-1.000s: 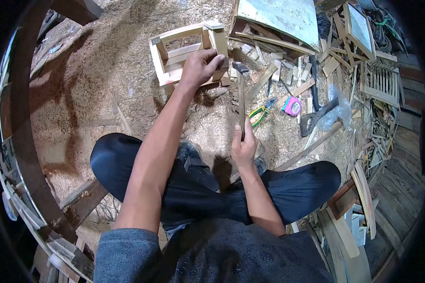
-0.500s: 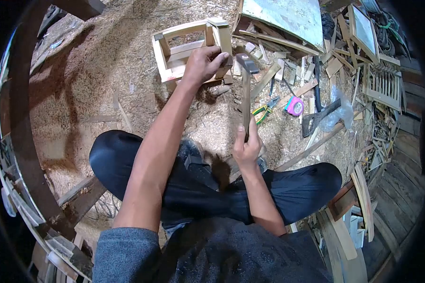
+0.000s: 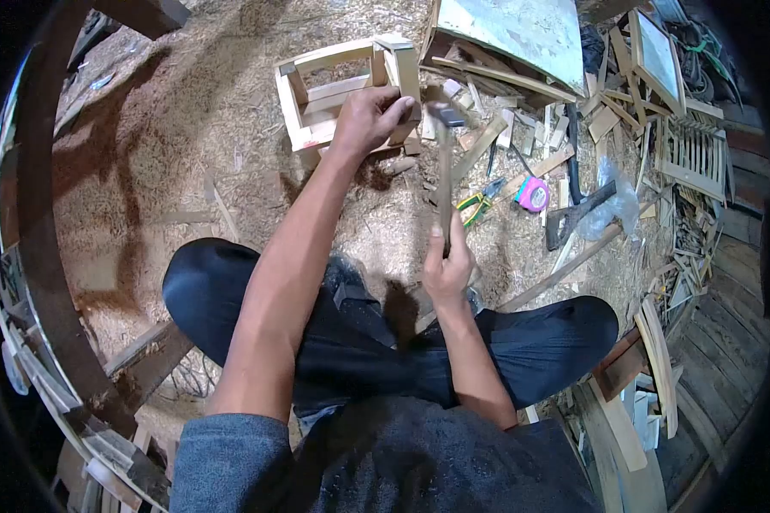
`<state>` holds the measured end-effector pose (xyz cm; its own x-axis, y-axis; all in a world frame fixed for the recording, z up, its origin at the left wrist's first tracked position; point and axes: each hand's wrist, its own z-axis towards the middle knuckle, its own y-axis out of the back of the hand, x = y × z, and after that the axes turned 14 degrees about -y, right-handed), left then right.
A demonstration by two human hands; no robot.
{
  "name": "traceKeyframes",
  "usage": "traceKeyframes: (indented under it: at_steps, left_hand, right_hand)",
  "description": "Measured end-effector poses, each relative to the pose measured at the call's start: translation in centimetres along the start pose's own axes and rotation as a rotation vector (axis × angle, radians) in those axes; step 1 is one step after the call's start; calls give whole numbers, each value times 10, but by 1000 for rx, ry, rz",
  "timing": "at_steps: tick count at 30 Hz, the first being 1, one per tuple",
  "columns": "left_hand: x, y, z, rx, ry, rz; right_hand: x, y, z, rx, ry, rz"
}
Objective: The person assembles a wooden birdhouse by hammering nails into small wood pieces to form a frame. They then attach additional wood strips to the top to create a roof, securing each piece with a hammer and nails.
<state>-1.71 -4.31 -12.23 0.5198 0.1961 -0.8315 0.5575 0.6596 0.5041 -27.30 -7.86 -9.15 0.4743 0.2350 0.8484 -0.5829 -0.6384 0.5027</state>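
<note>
A small wooden frame (image 3: 293,111) made of pale slats rests on the shavings in front of me. My left hand (image 3: 370,121) is closed at its right-hand side, fingers curled over the edge and thumb pointing right. Whether a nail sits between those fingertips is too small to make out. A hammer (image 3: 445,167) stands up from my right hand (image 3: 449,267), which is wrapped round the lower end of its wooden handle. The hammer's head, slightly blurred, is just right of the frame.
Pliers (image 3: 481,202) with green-yellow grips and a pink tape measure (image 3: 533,194) lie right of the hammer. Beyond them are a hatchet (image 3: 577,212), a clear plastic bag (image 3: 603,218) and wood offcuts. A white-topped box (image 3: 513,34) stands at the back.
The hammer's head has shifted slightly and is now blurred by motion. My left hand keeps its place on the frame, which is nearly unmoved.
</note>
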Motion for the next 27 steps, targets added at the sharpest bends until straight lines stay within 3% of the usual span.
traceKeyframes:
  at_steps: [1,2,5,11,13,14,17,19,21,23,25,27]
  left_hand:
    - [2,-3,-2,-50,0,-52]
    - [3,-6,-3,-99,-5,-104]
    - [1,-6,-2,-99,-16,-78]
    - [1,-6,-3,-78,-25,-73]
    - [5,-7,-1,-96,-37,-96]
    - [1,-4,0,-26,37,-53]
    - [-1,-2,0,-62,-39,12]
    - [-4,0,-4,13,64,-24]
    - [-4,0,-1,-11,34,-24]
    - [-6,-1,5,-45,28,-96]
    - [-3,-1,0,-42,-21,-20]
    - [-3,-1,-3,2,35,-32]
  right_hand:
    - [5,3,-4,11,-45,77]
    - [4,4,-2,-16,45,70]
    - [-18,-4,-1,35,-13,-53]
    - [-3,3,-2,-46,23,58]
    - [-5,1,3,105,-73,-22]
    - [-25,-6,0,2,12,-69]
    - [3,5,-2,-32,-1,95]
    - [9,8,-4,-15,-18,99]
    - [-5,-2,1,36,-51,-72]
    - [-22,-7,4,-46,80,-70]
    - [3,5,-3,14,-87,68]
    - [4,5,-6,34,-99,116]
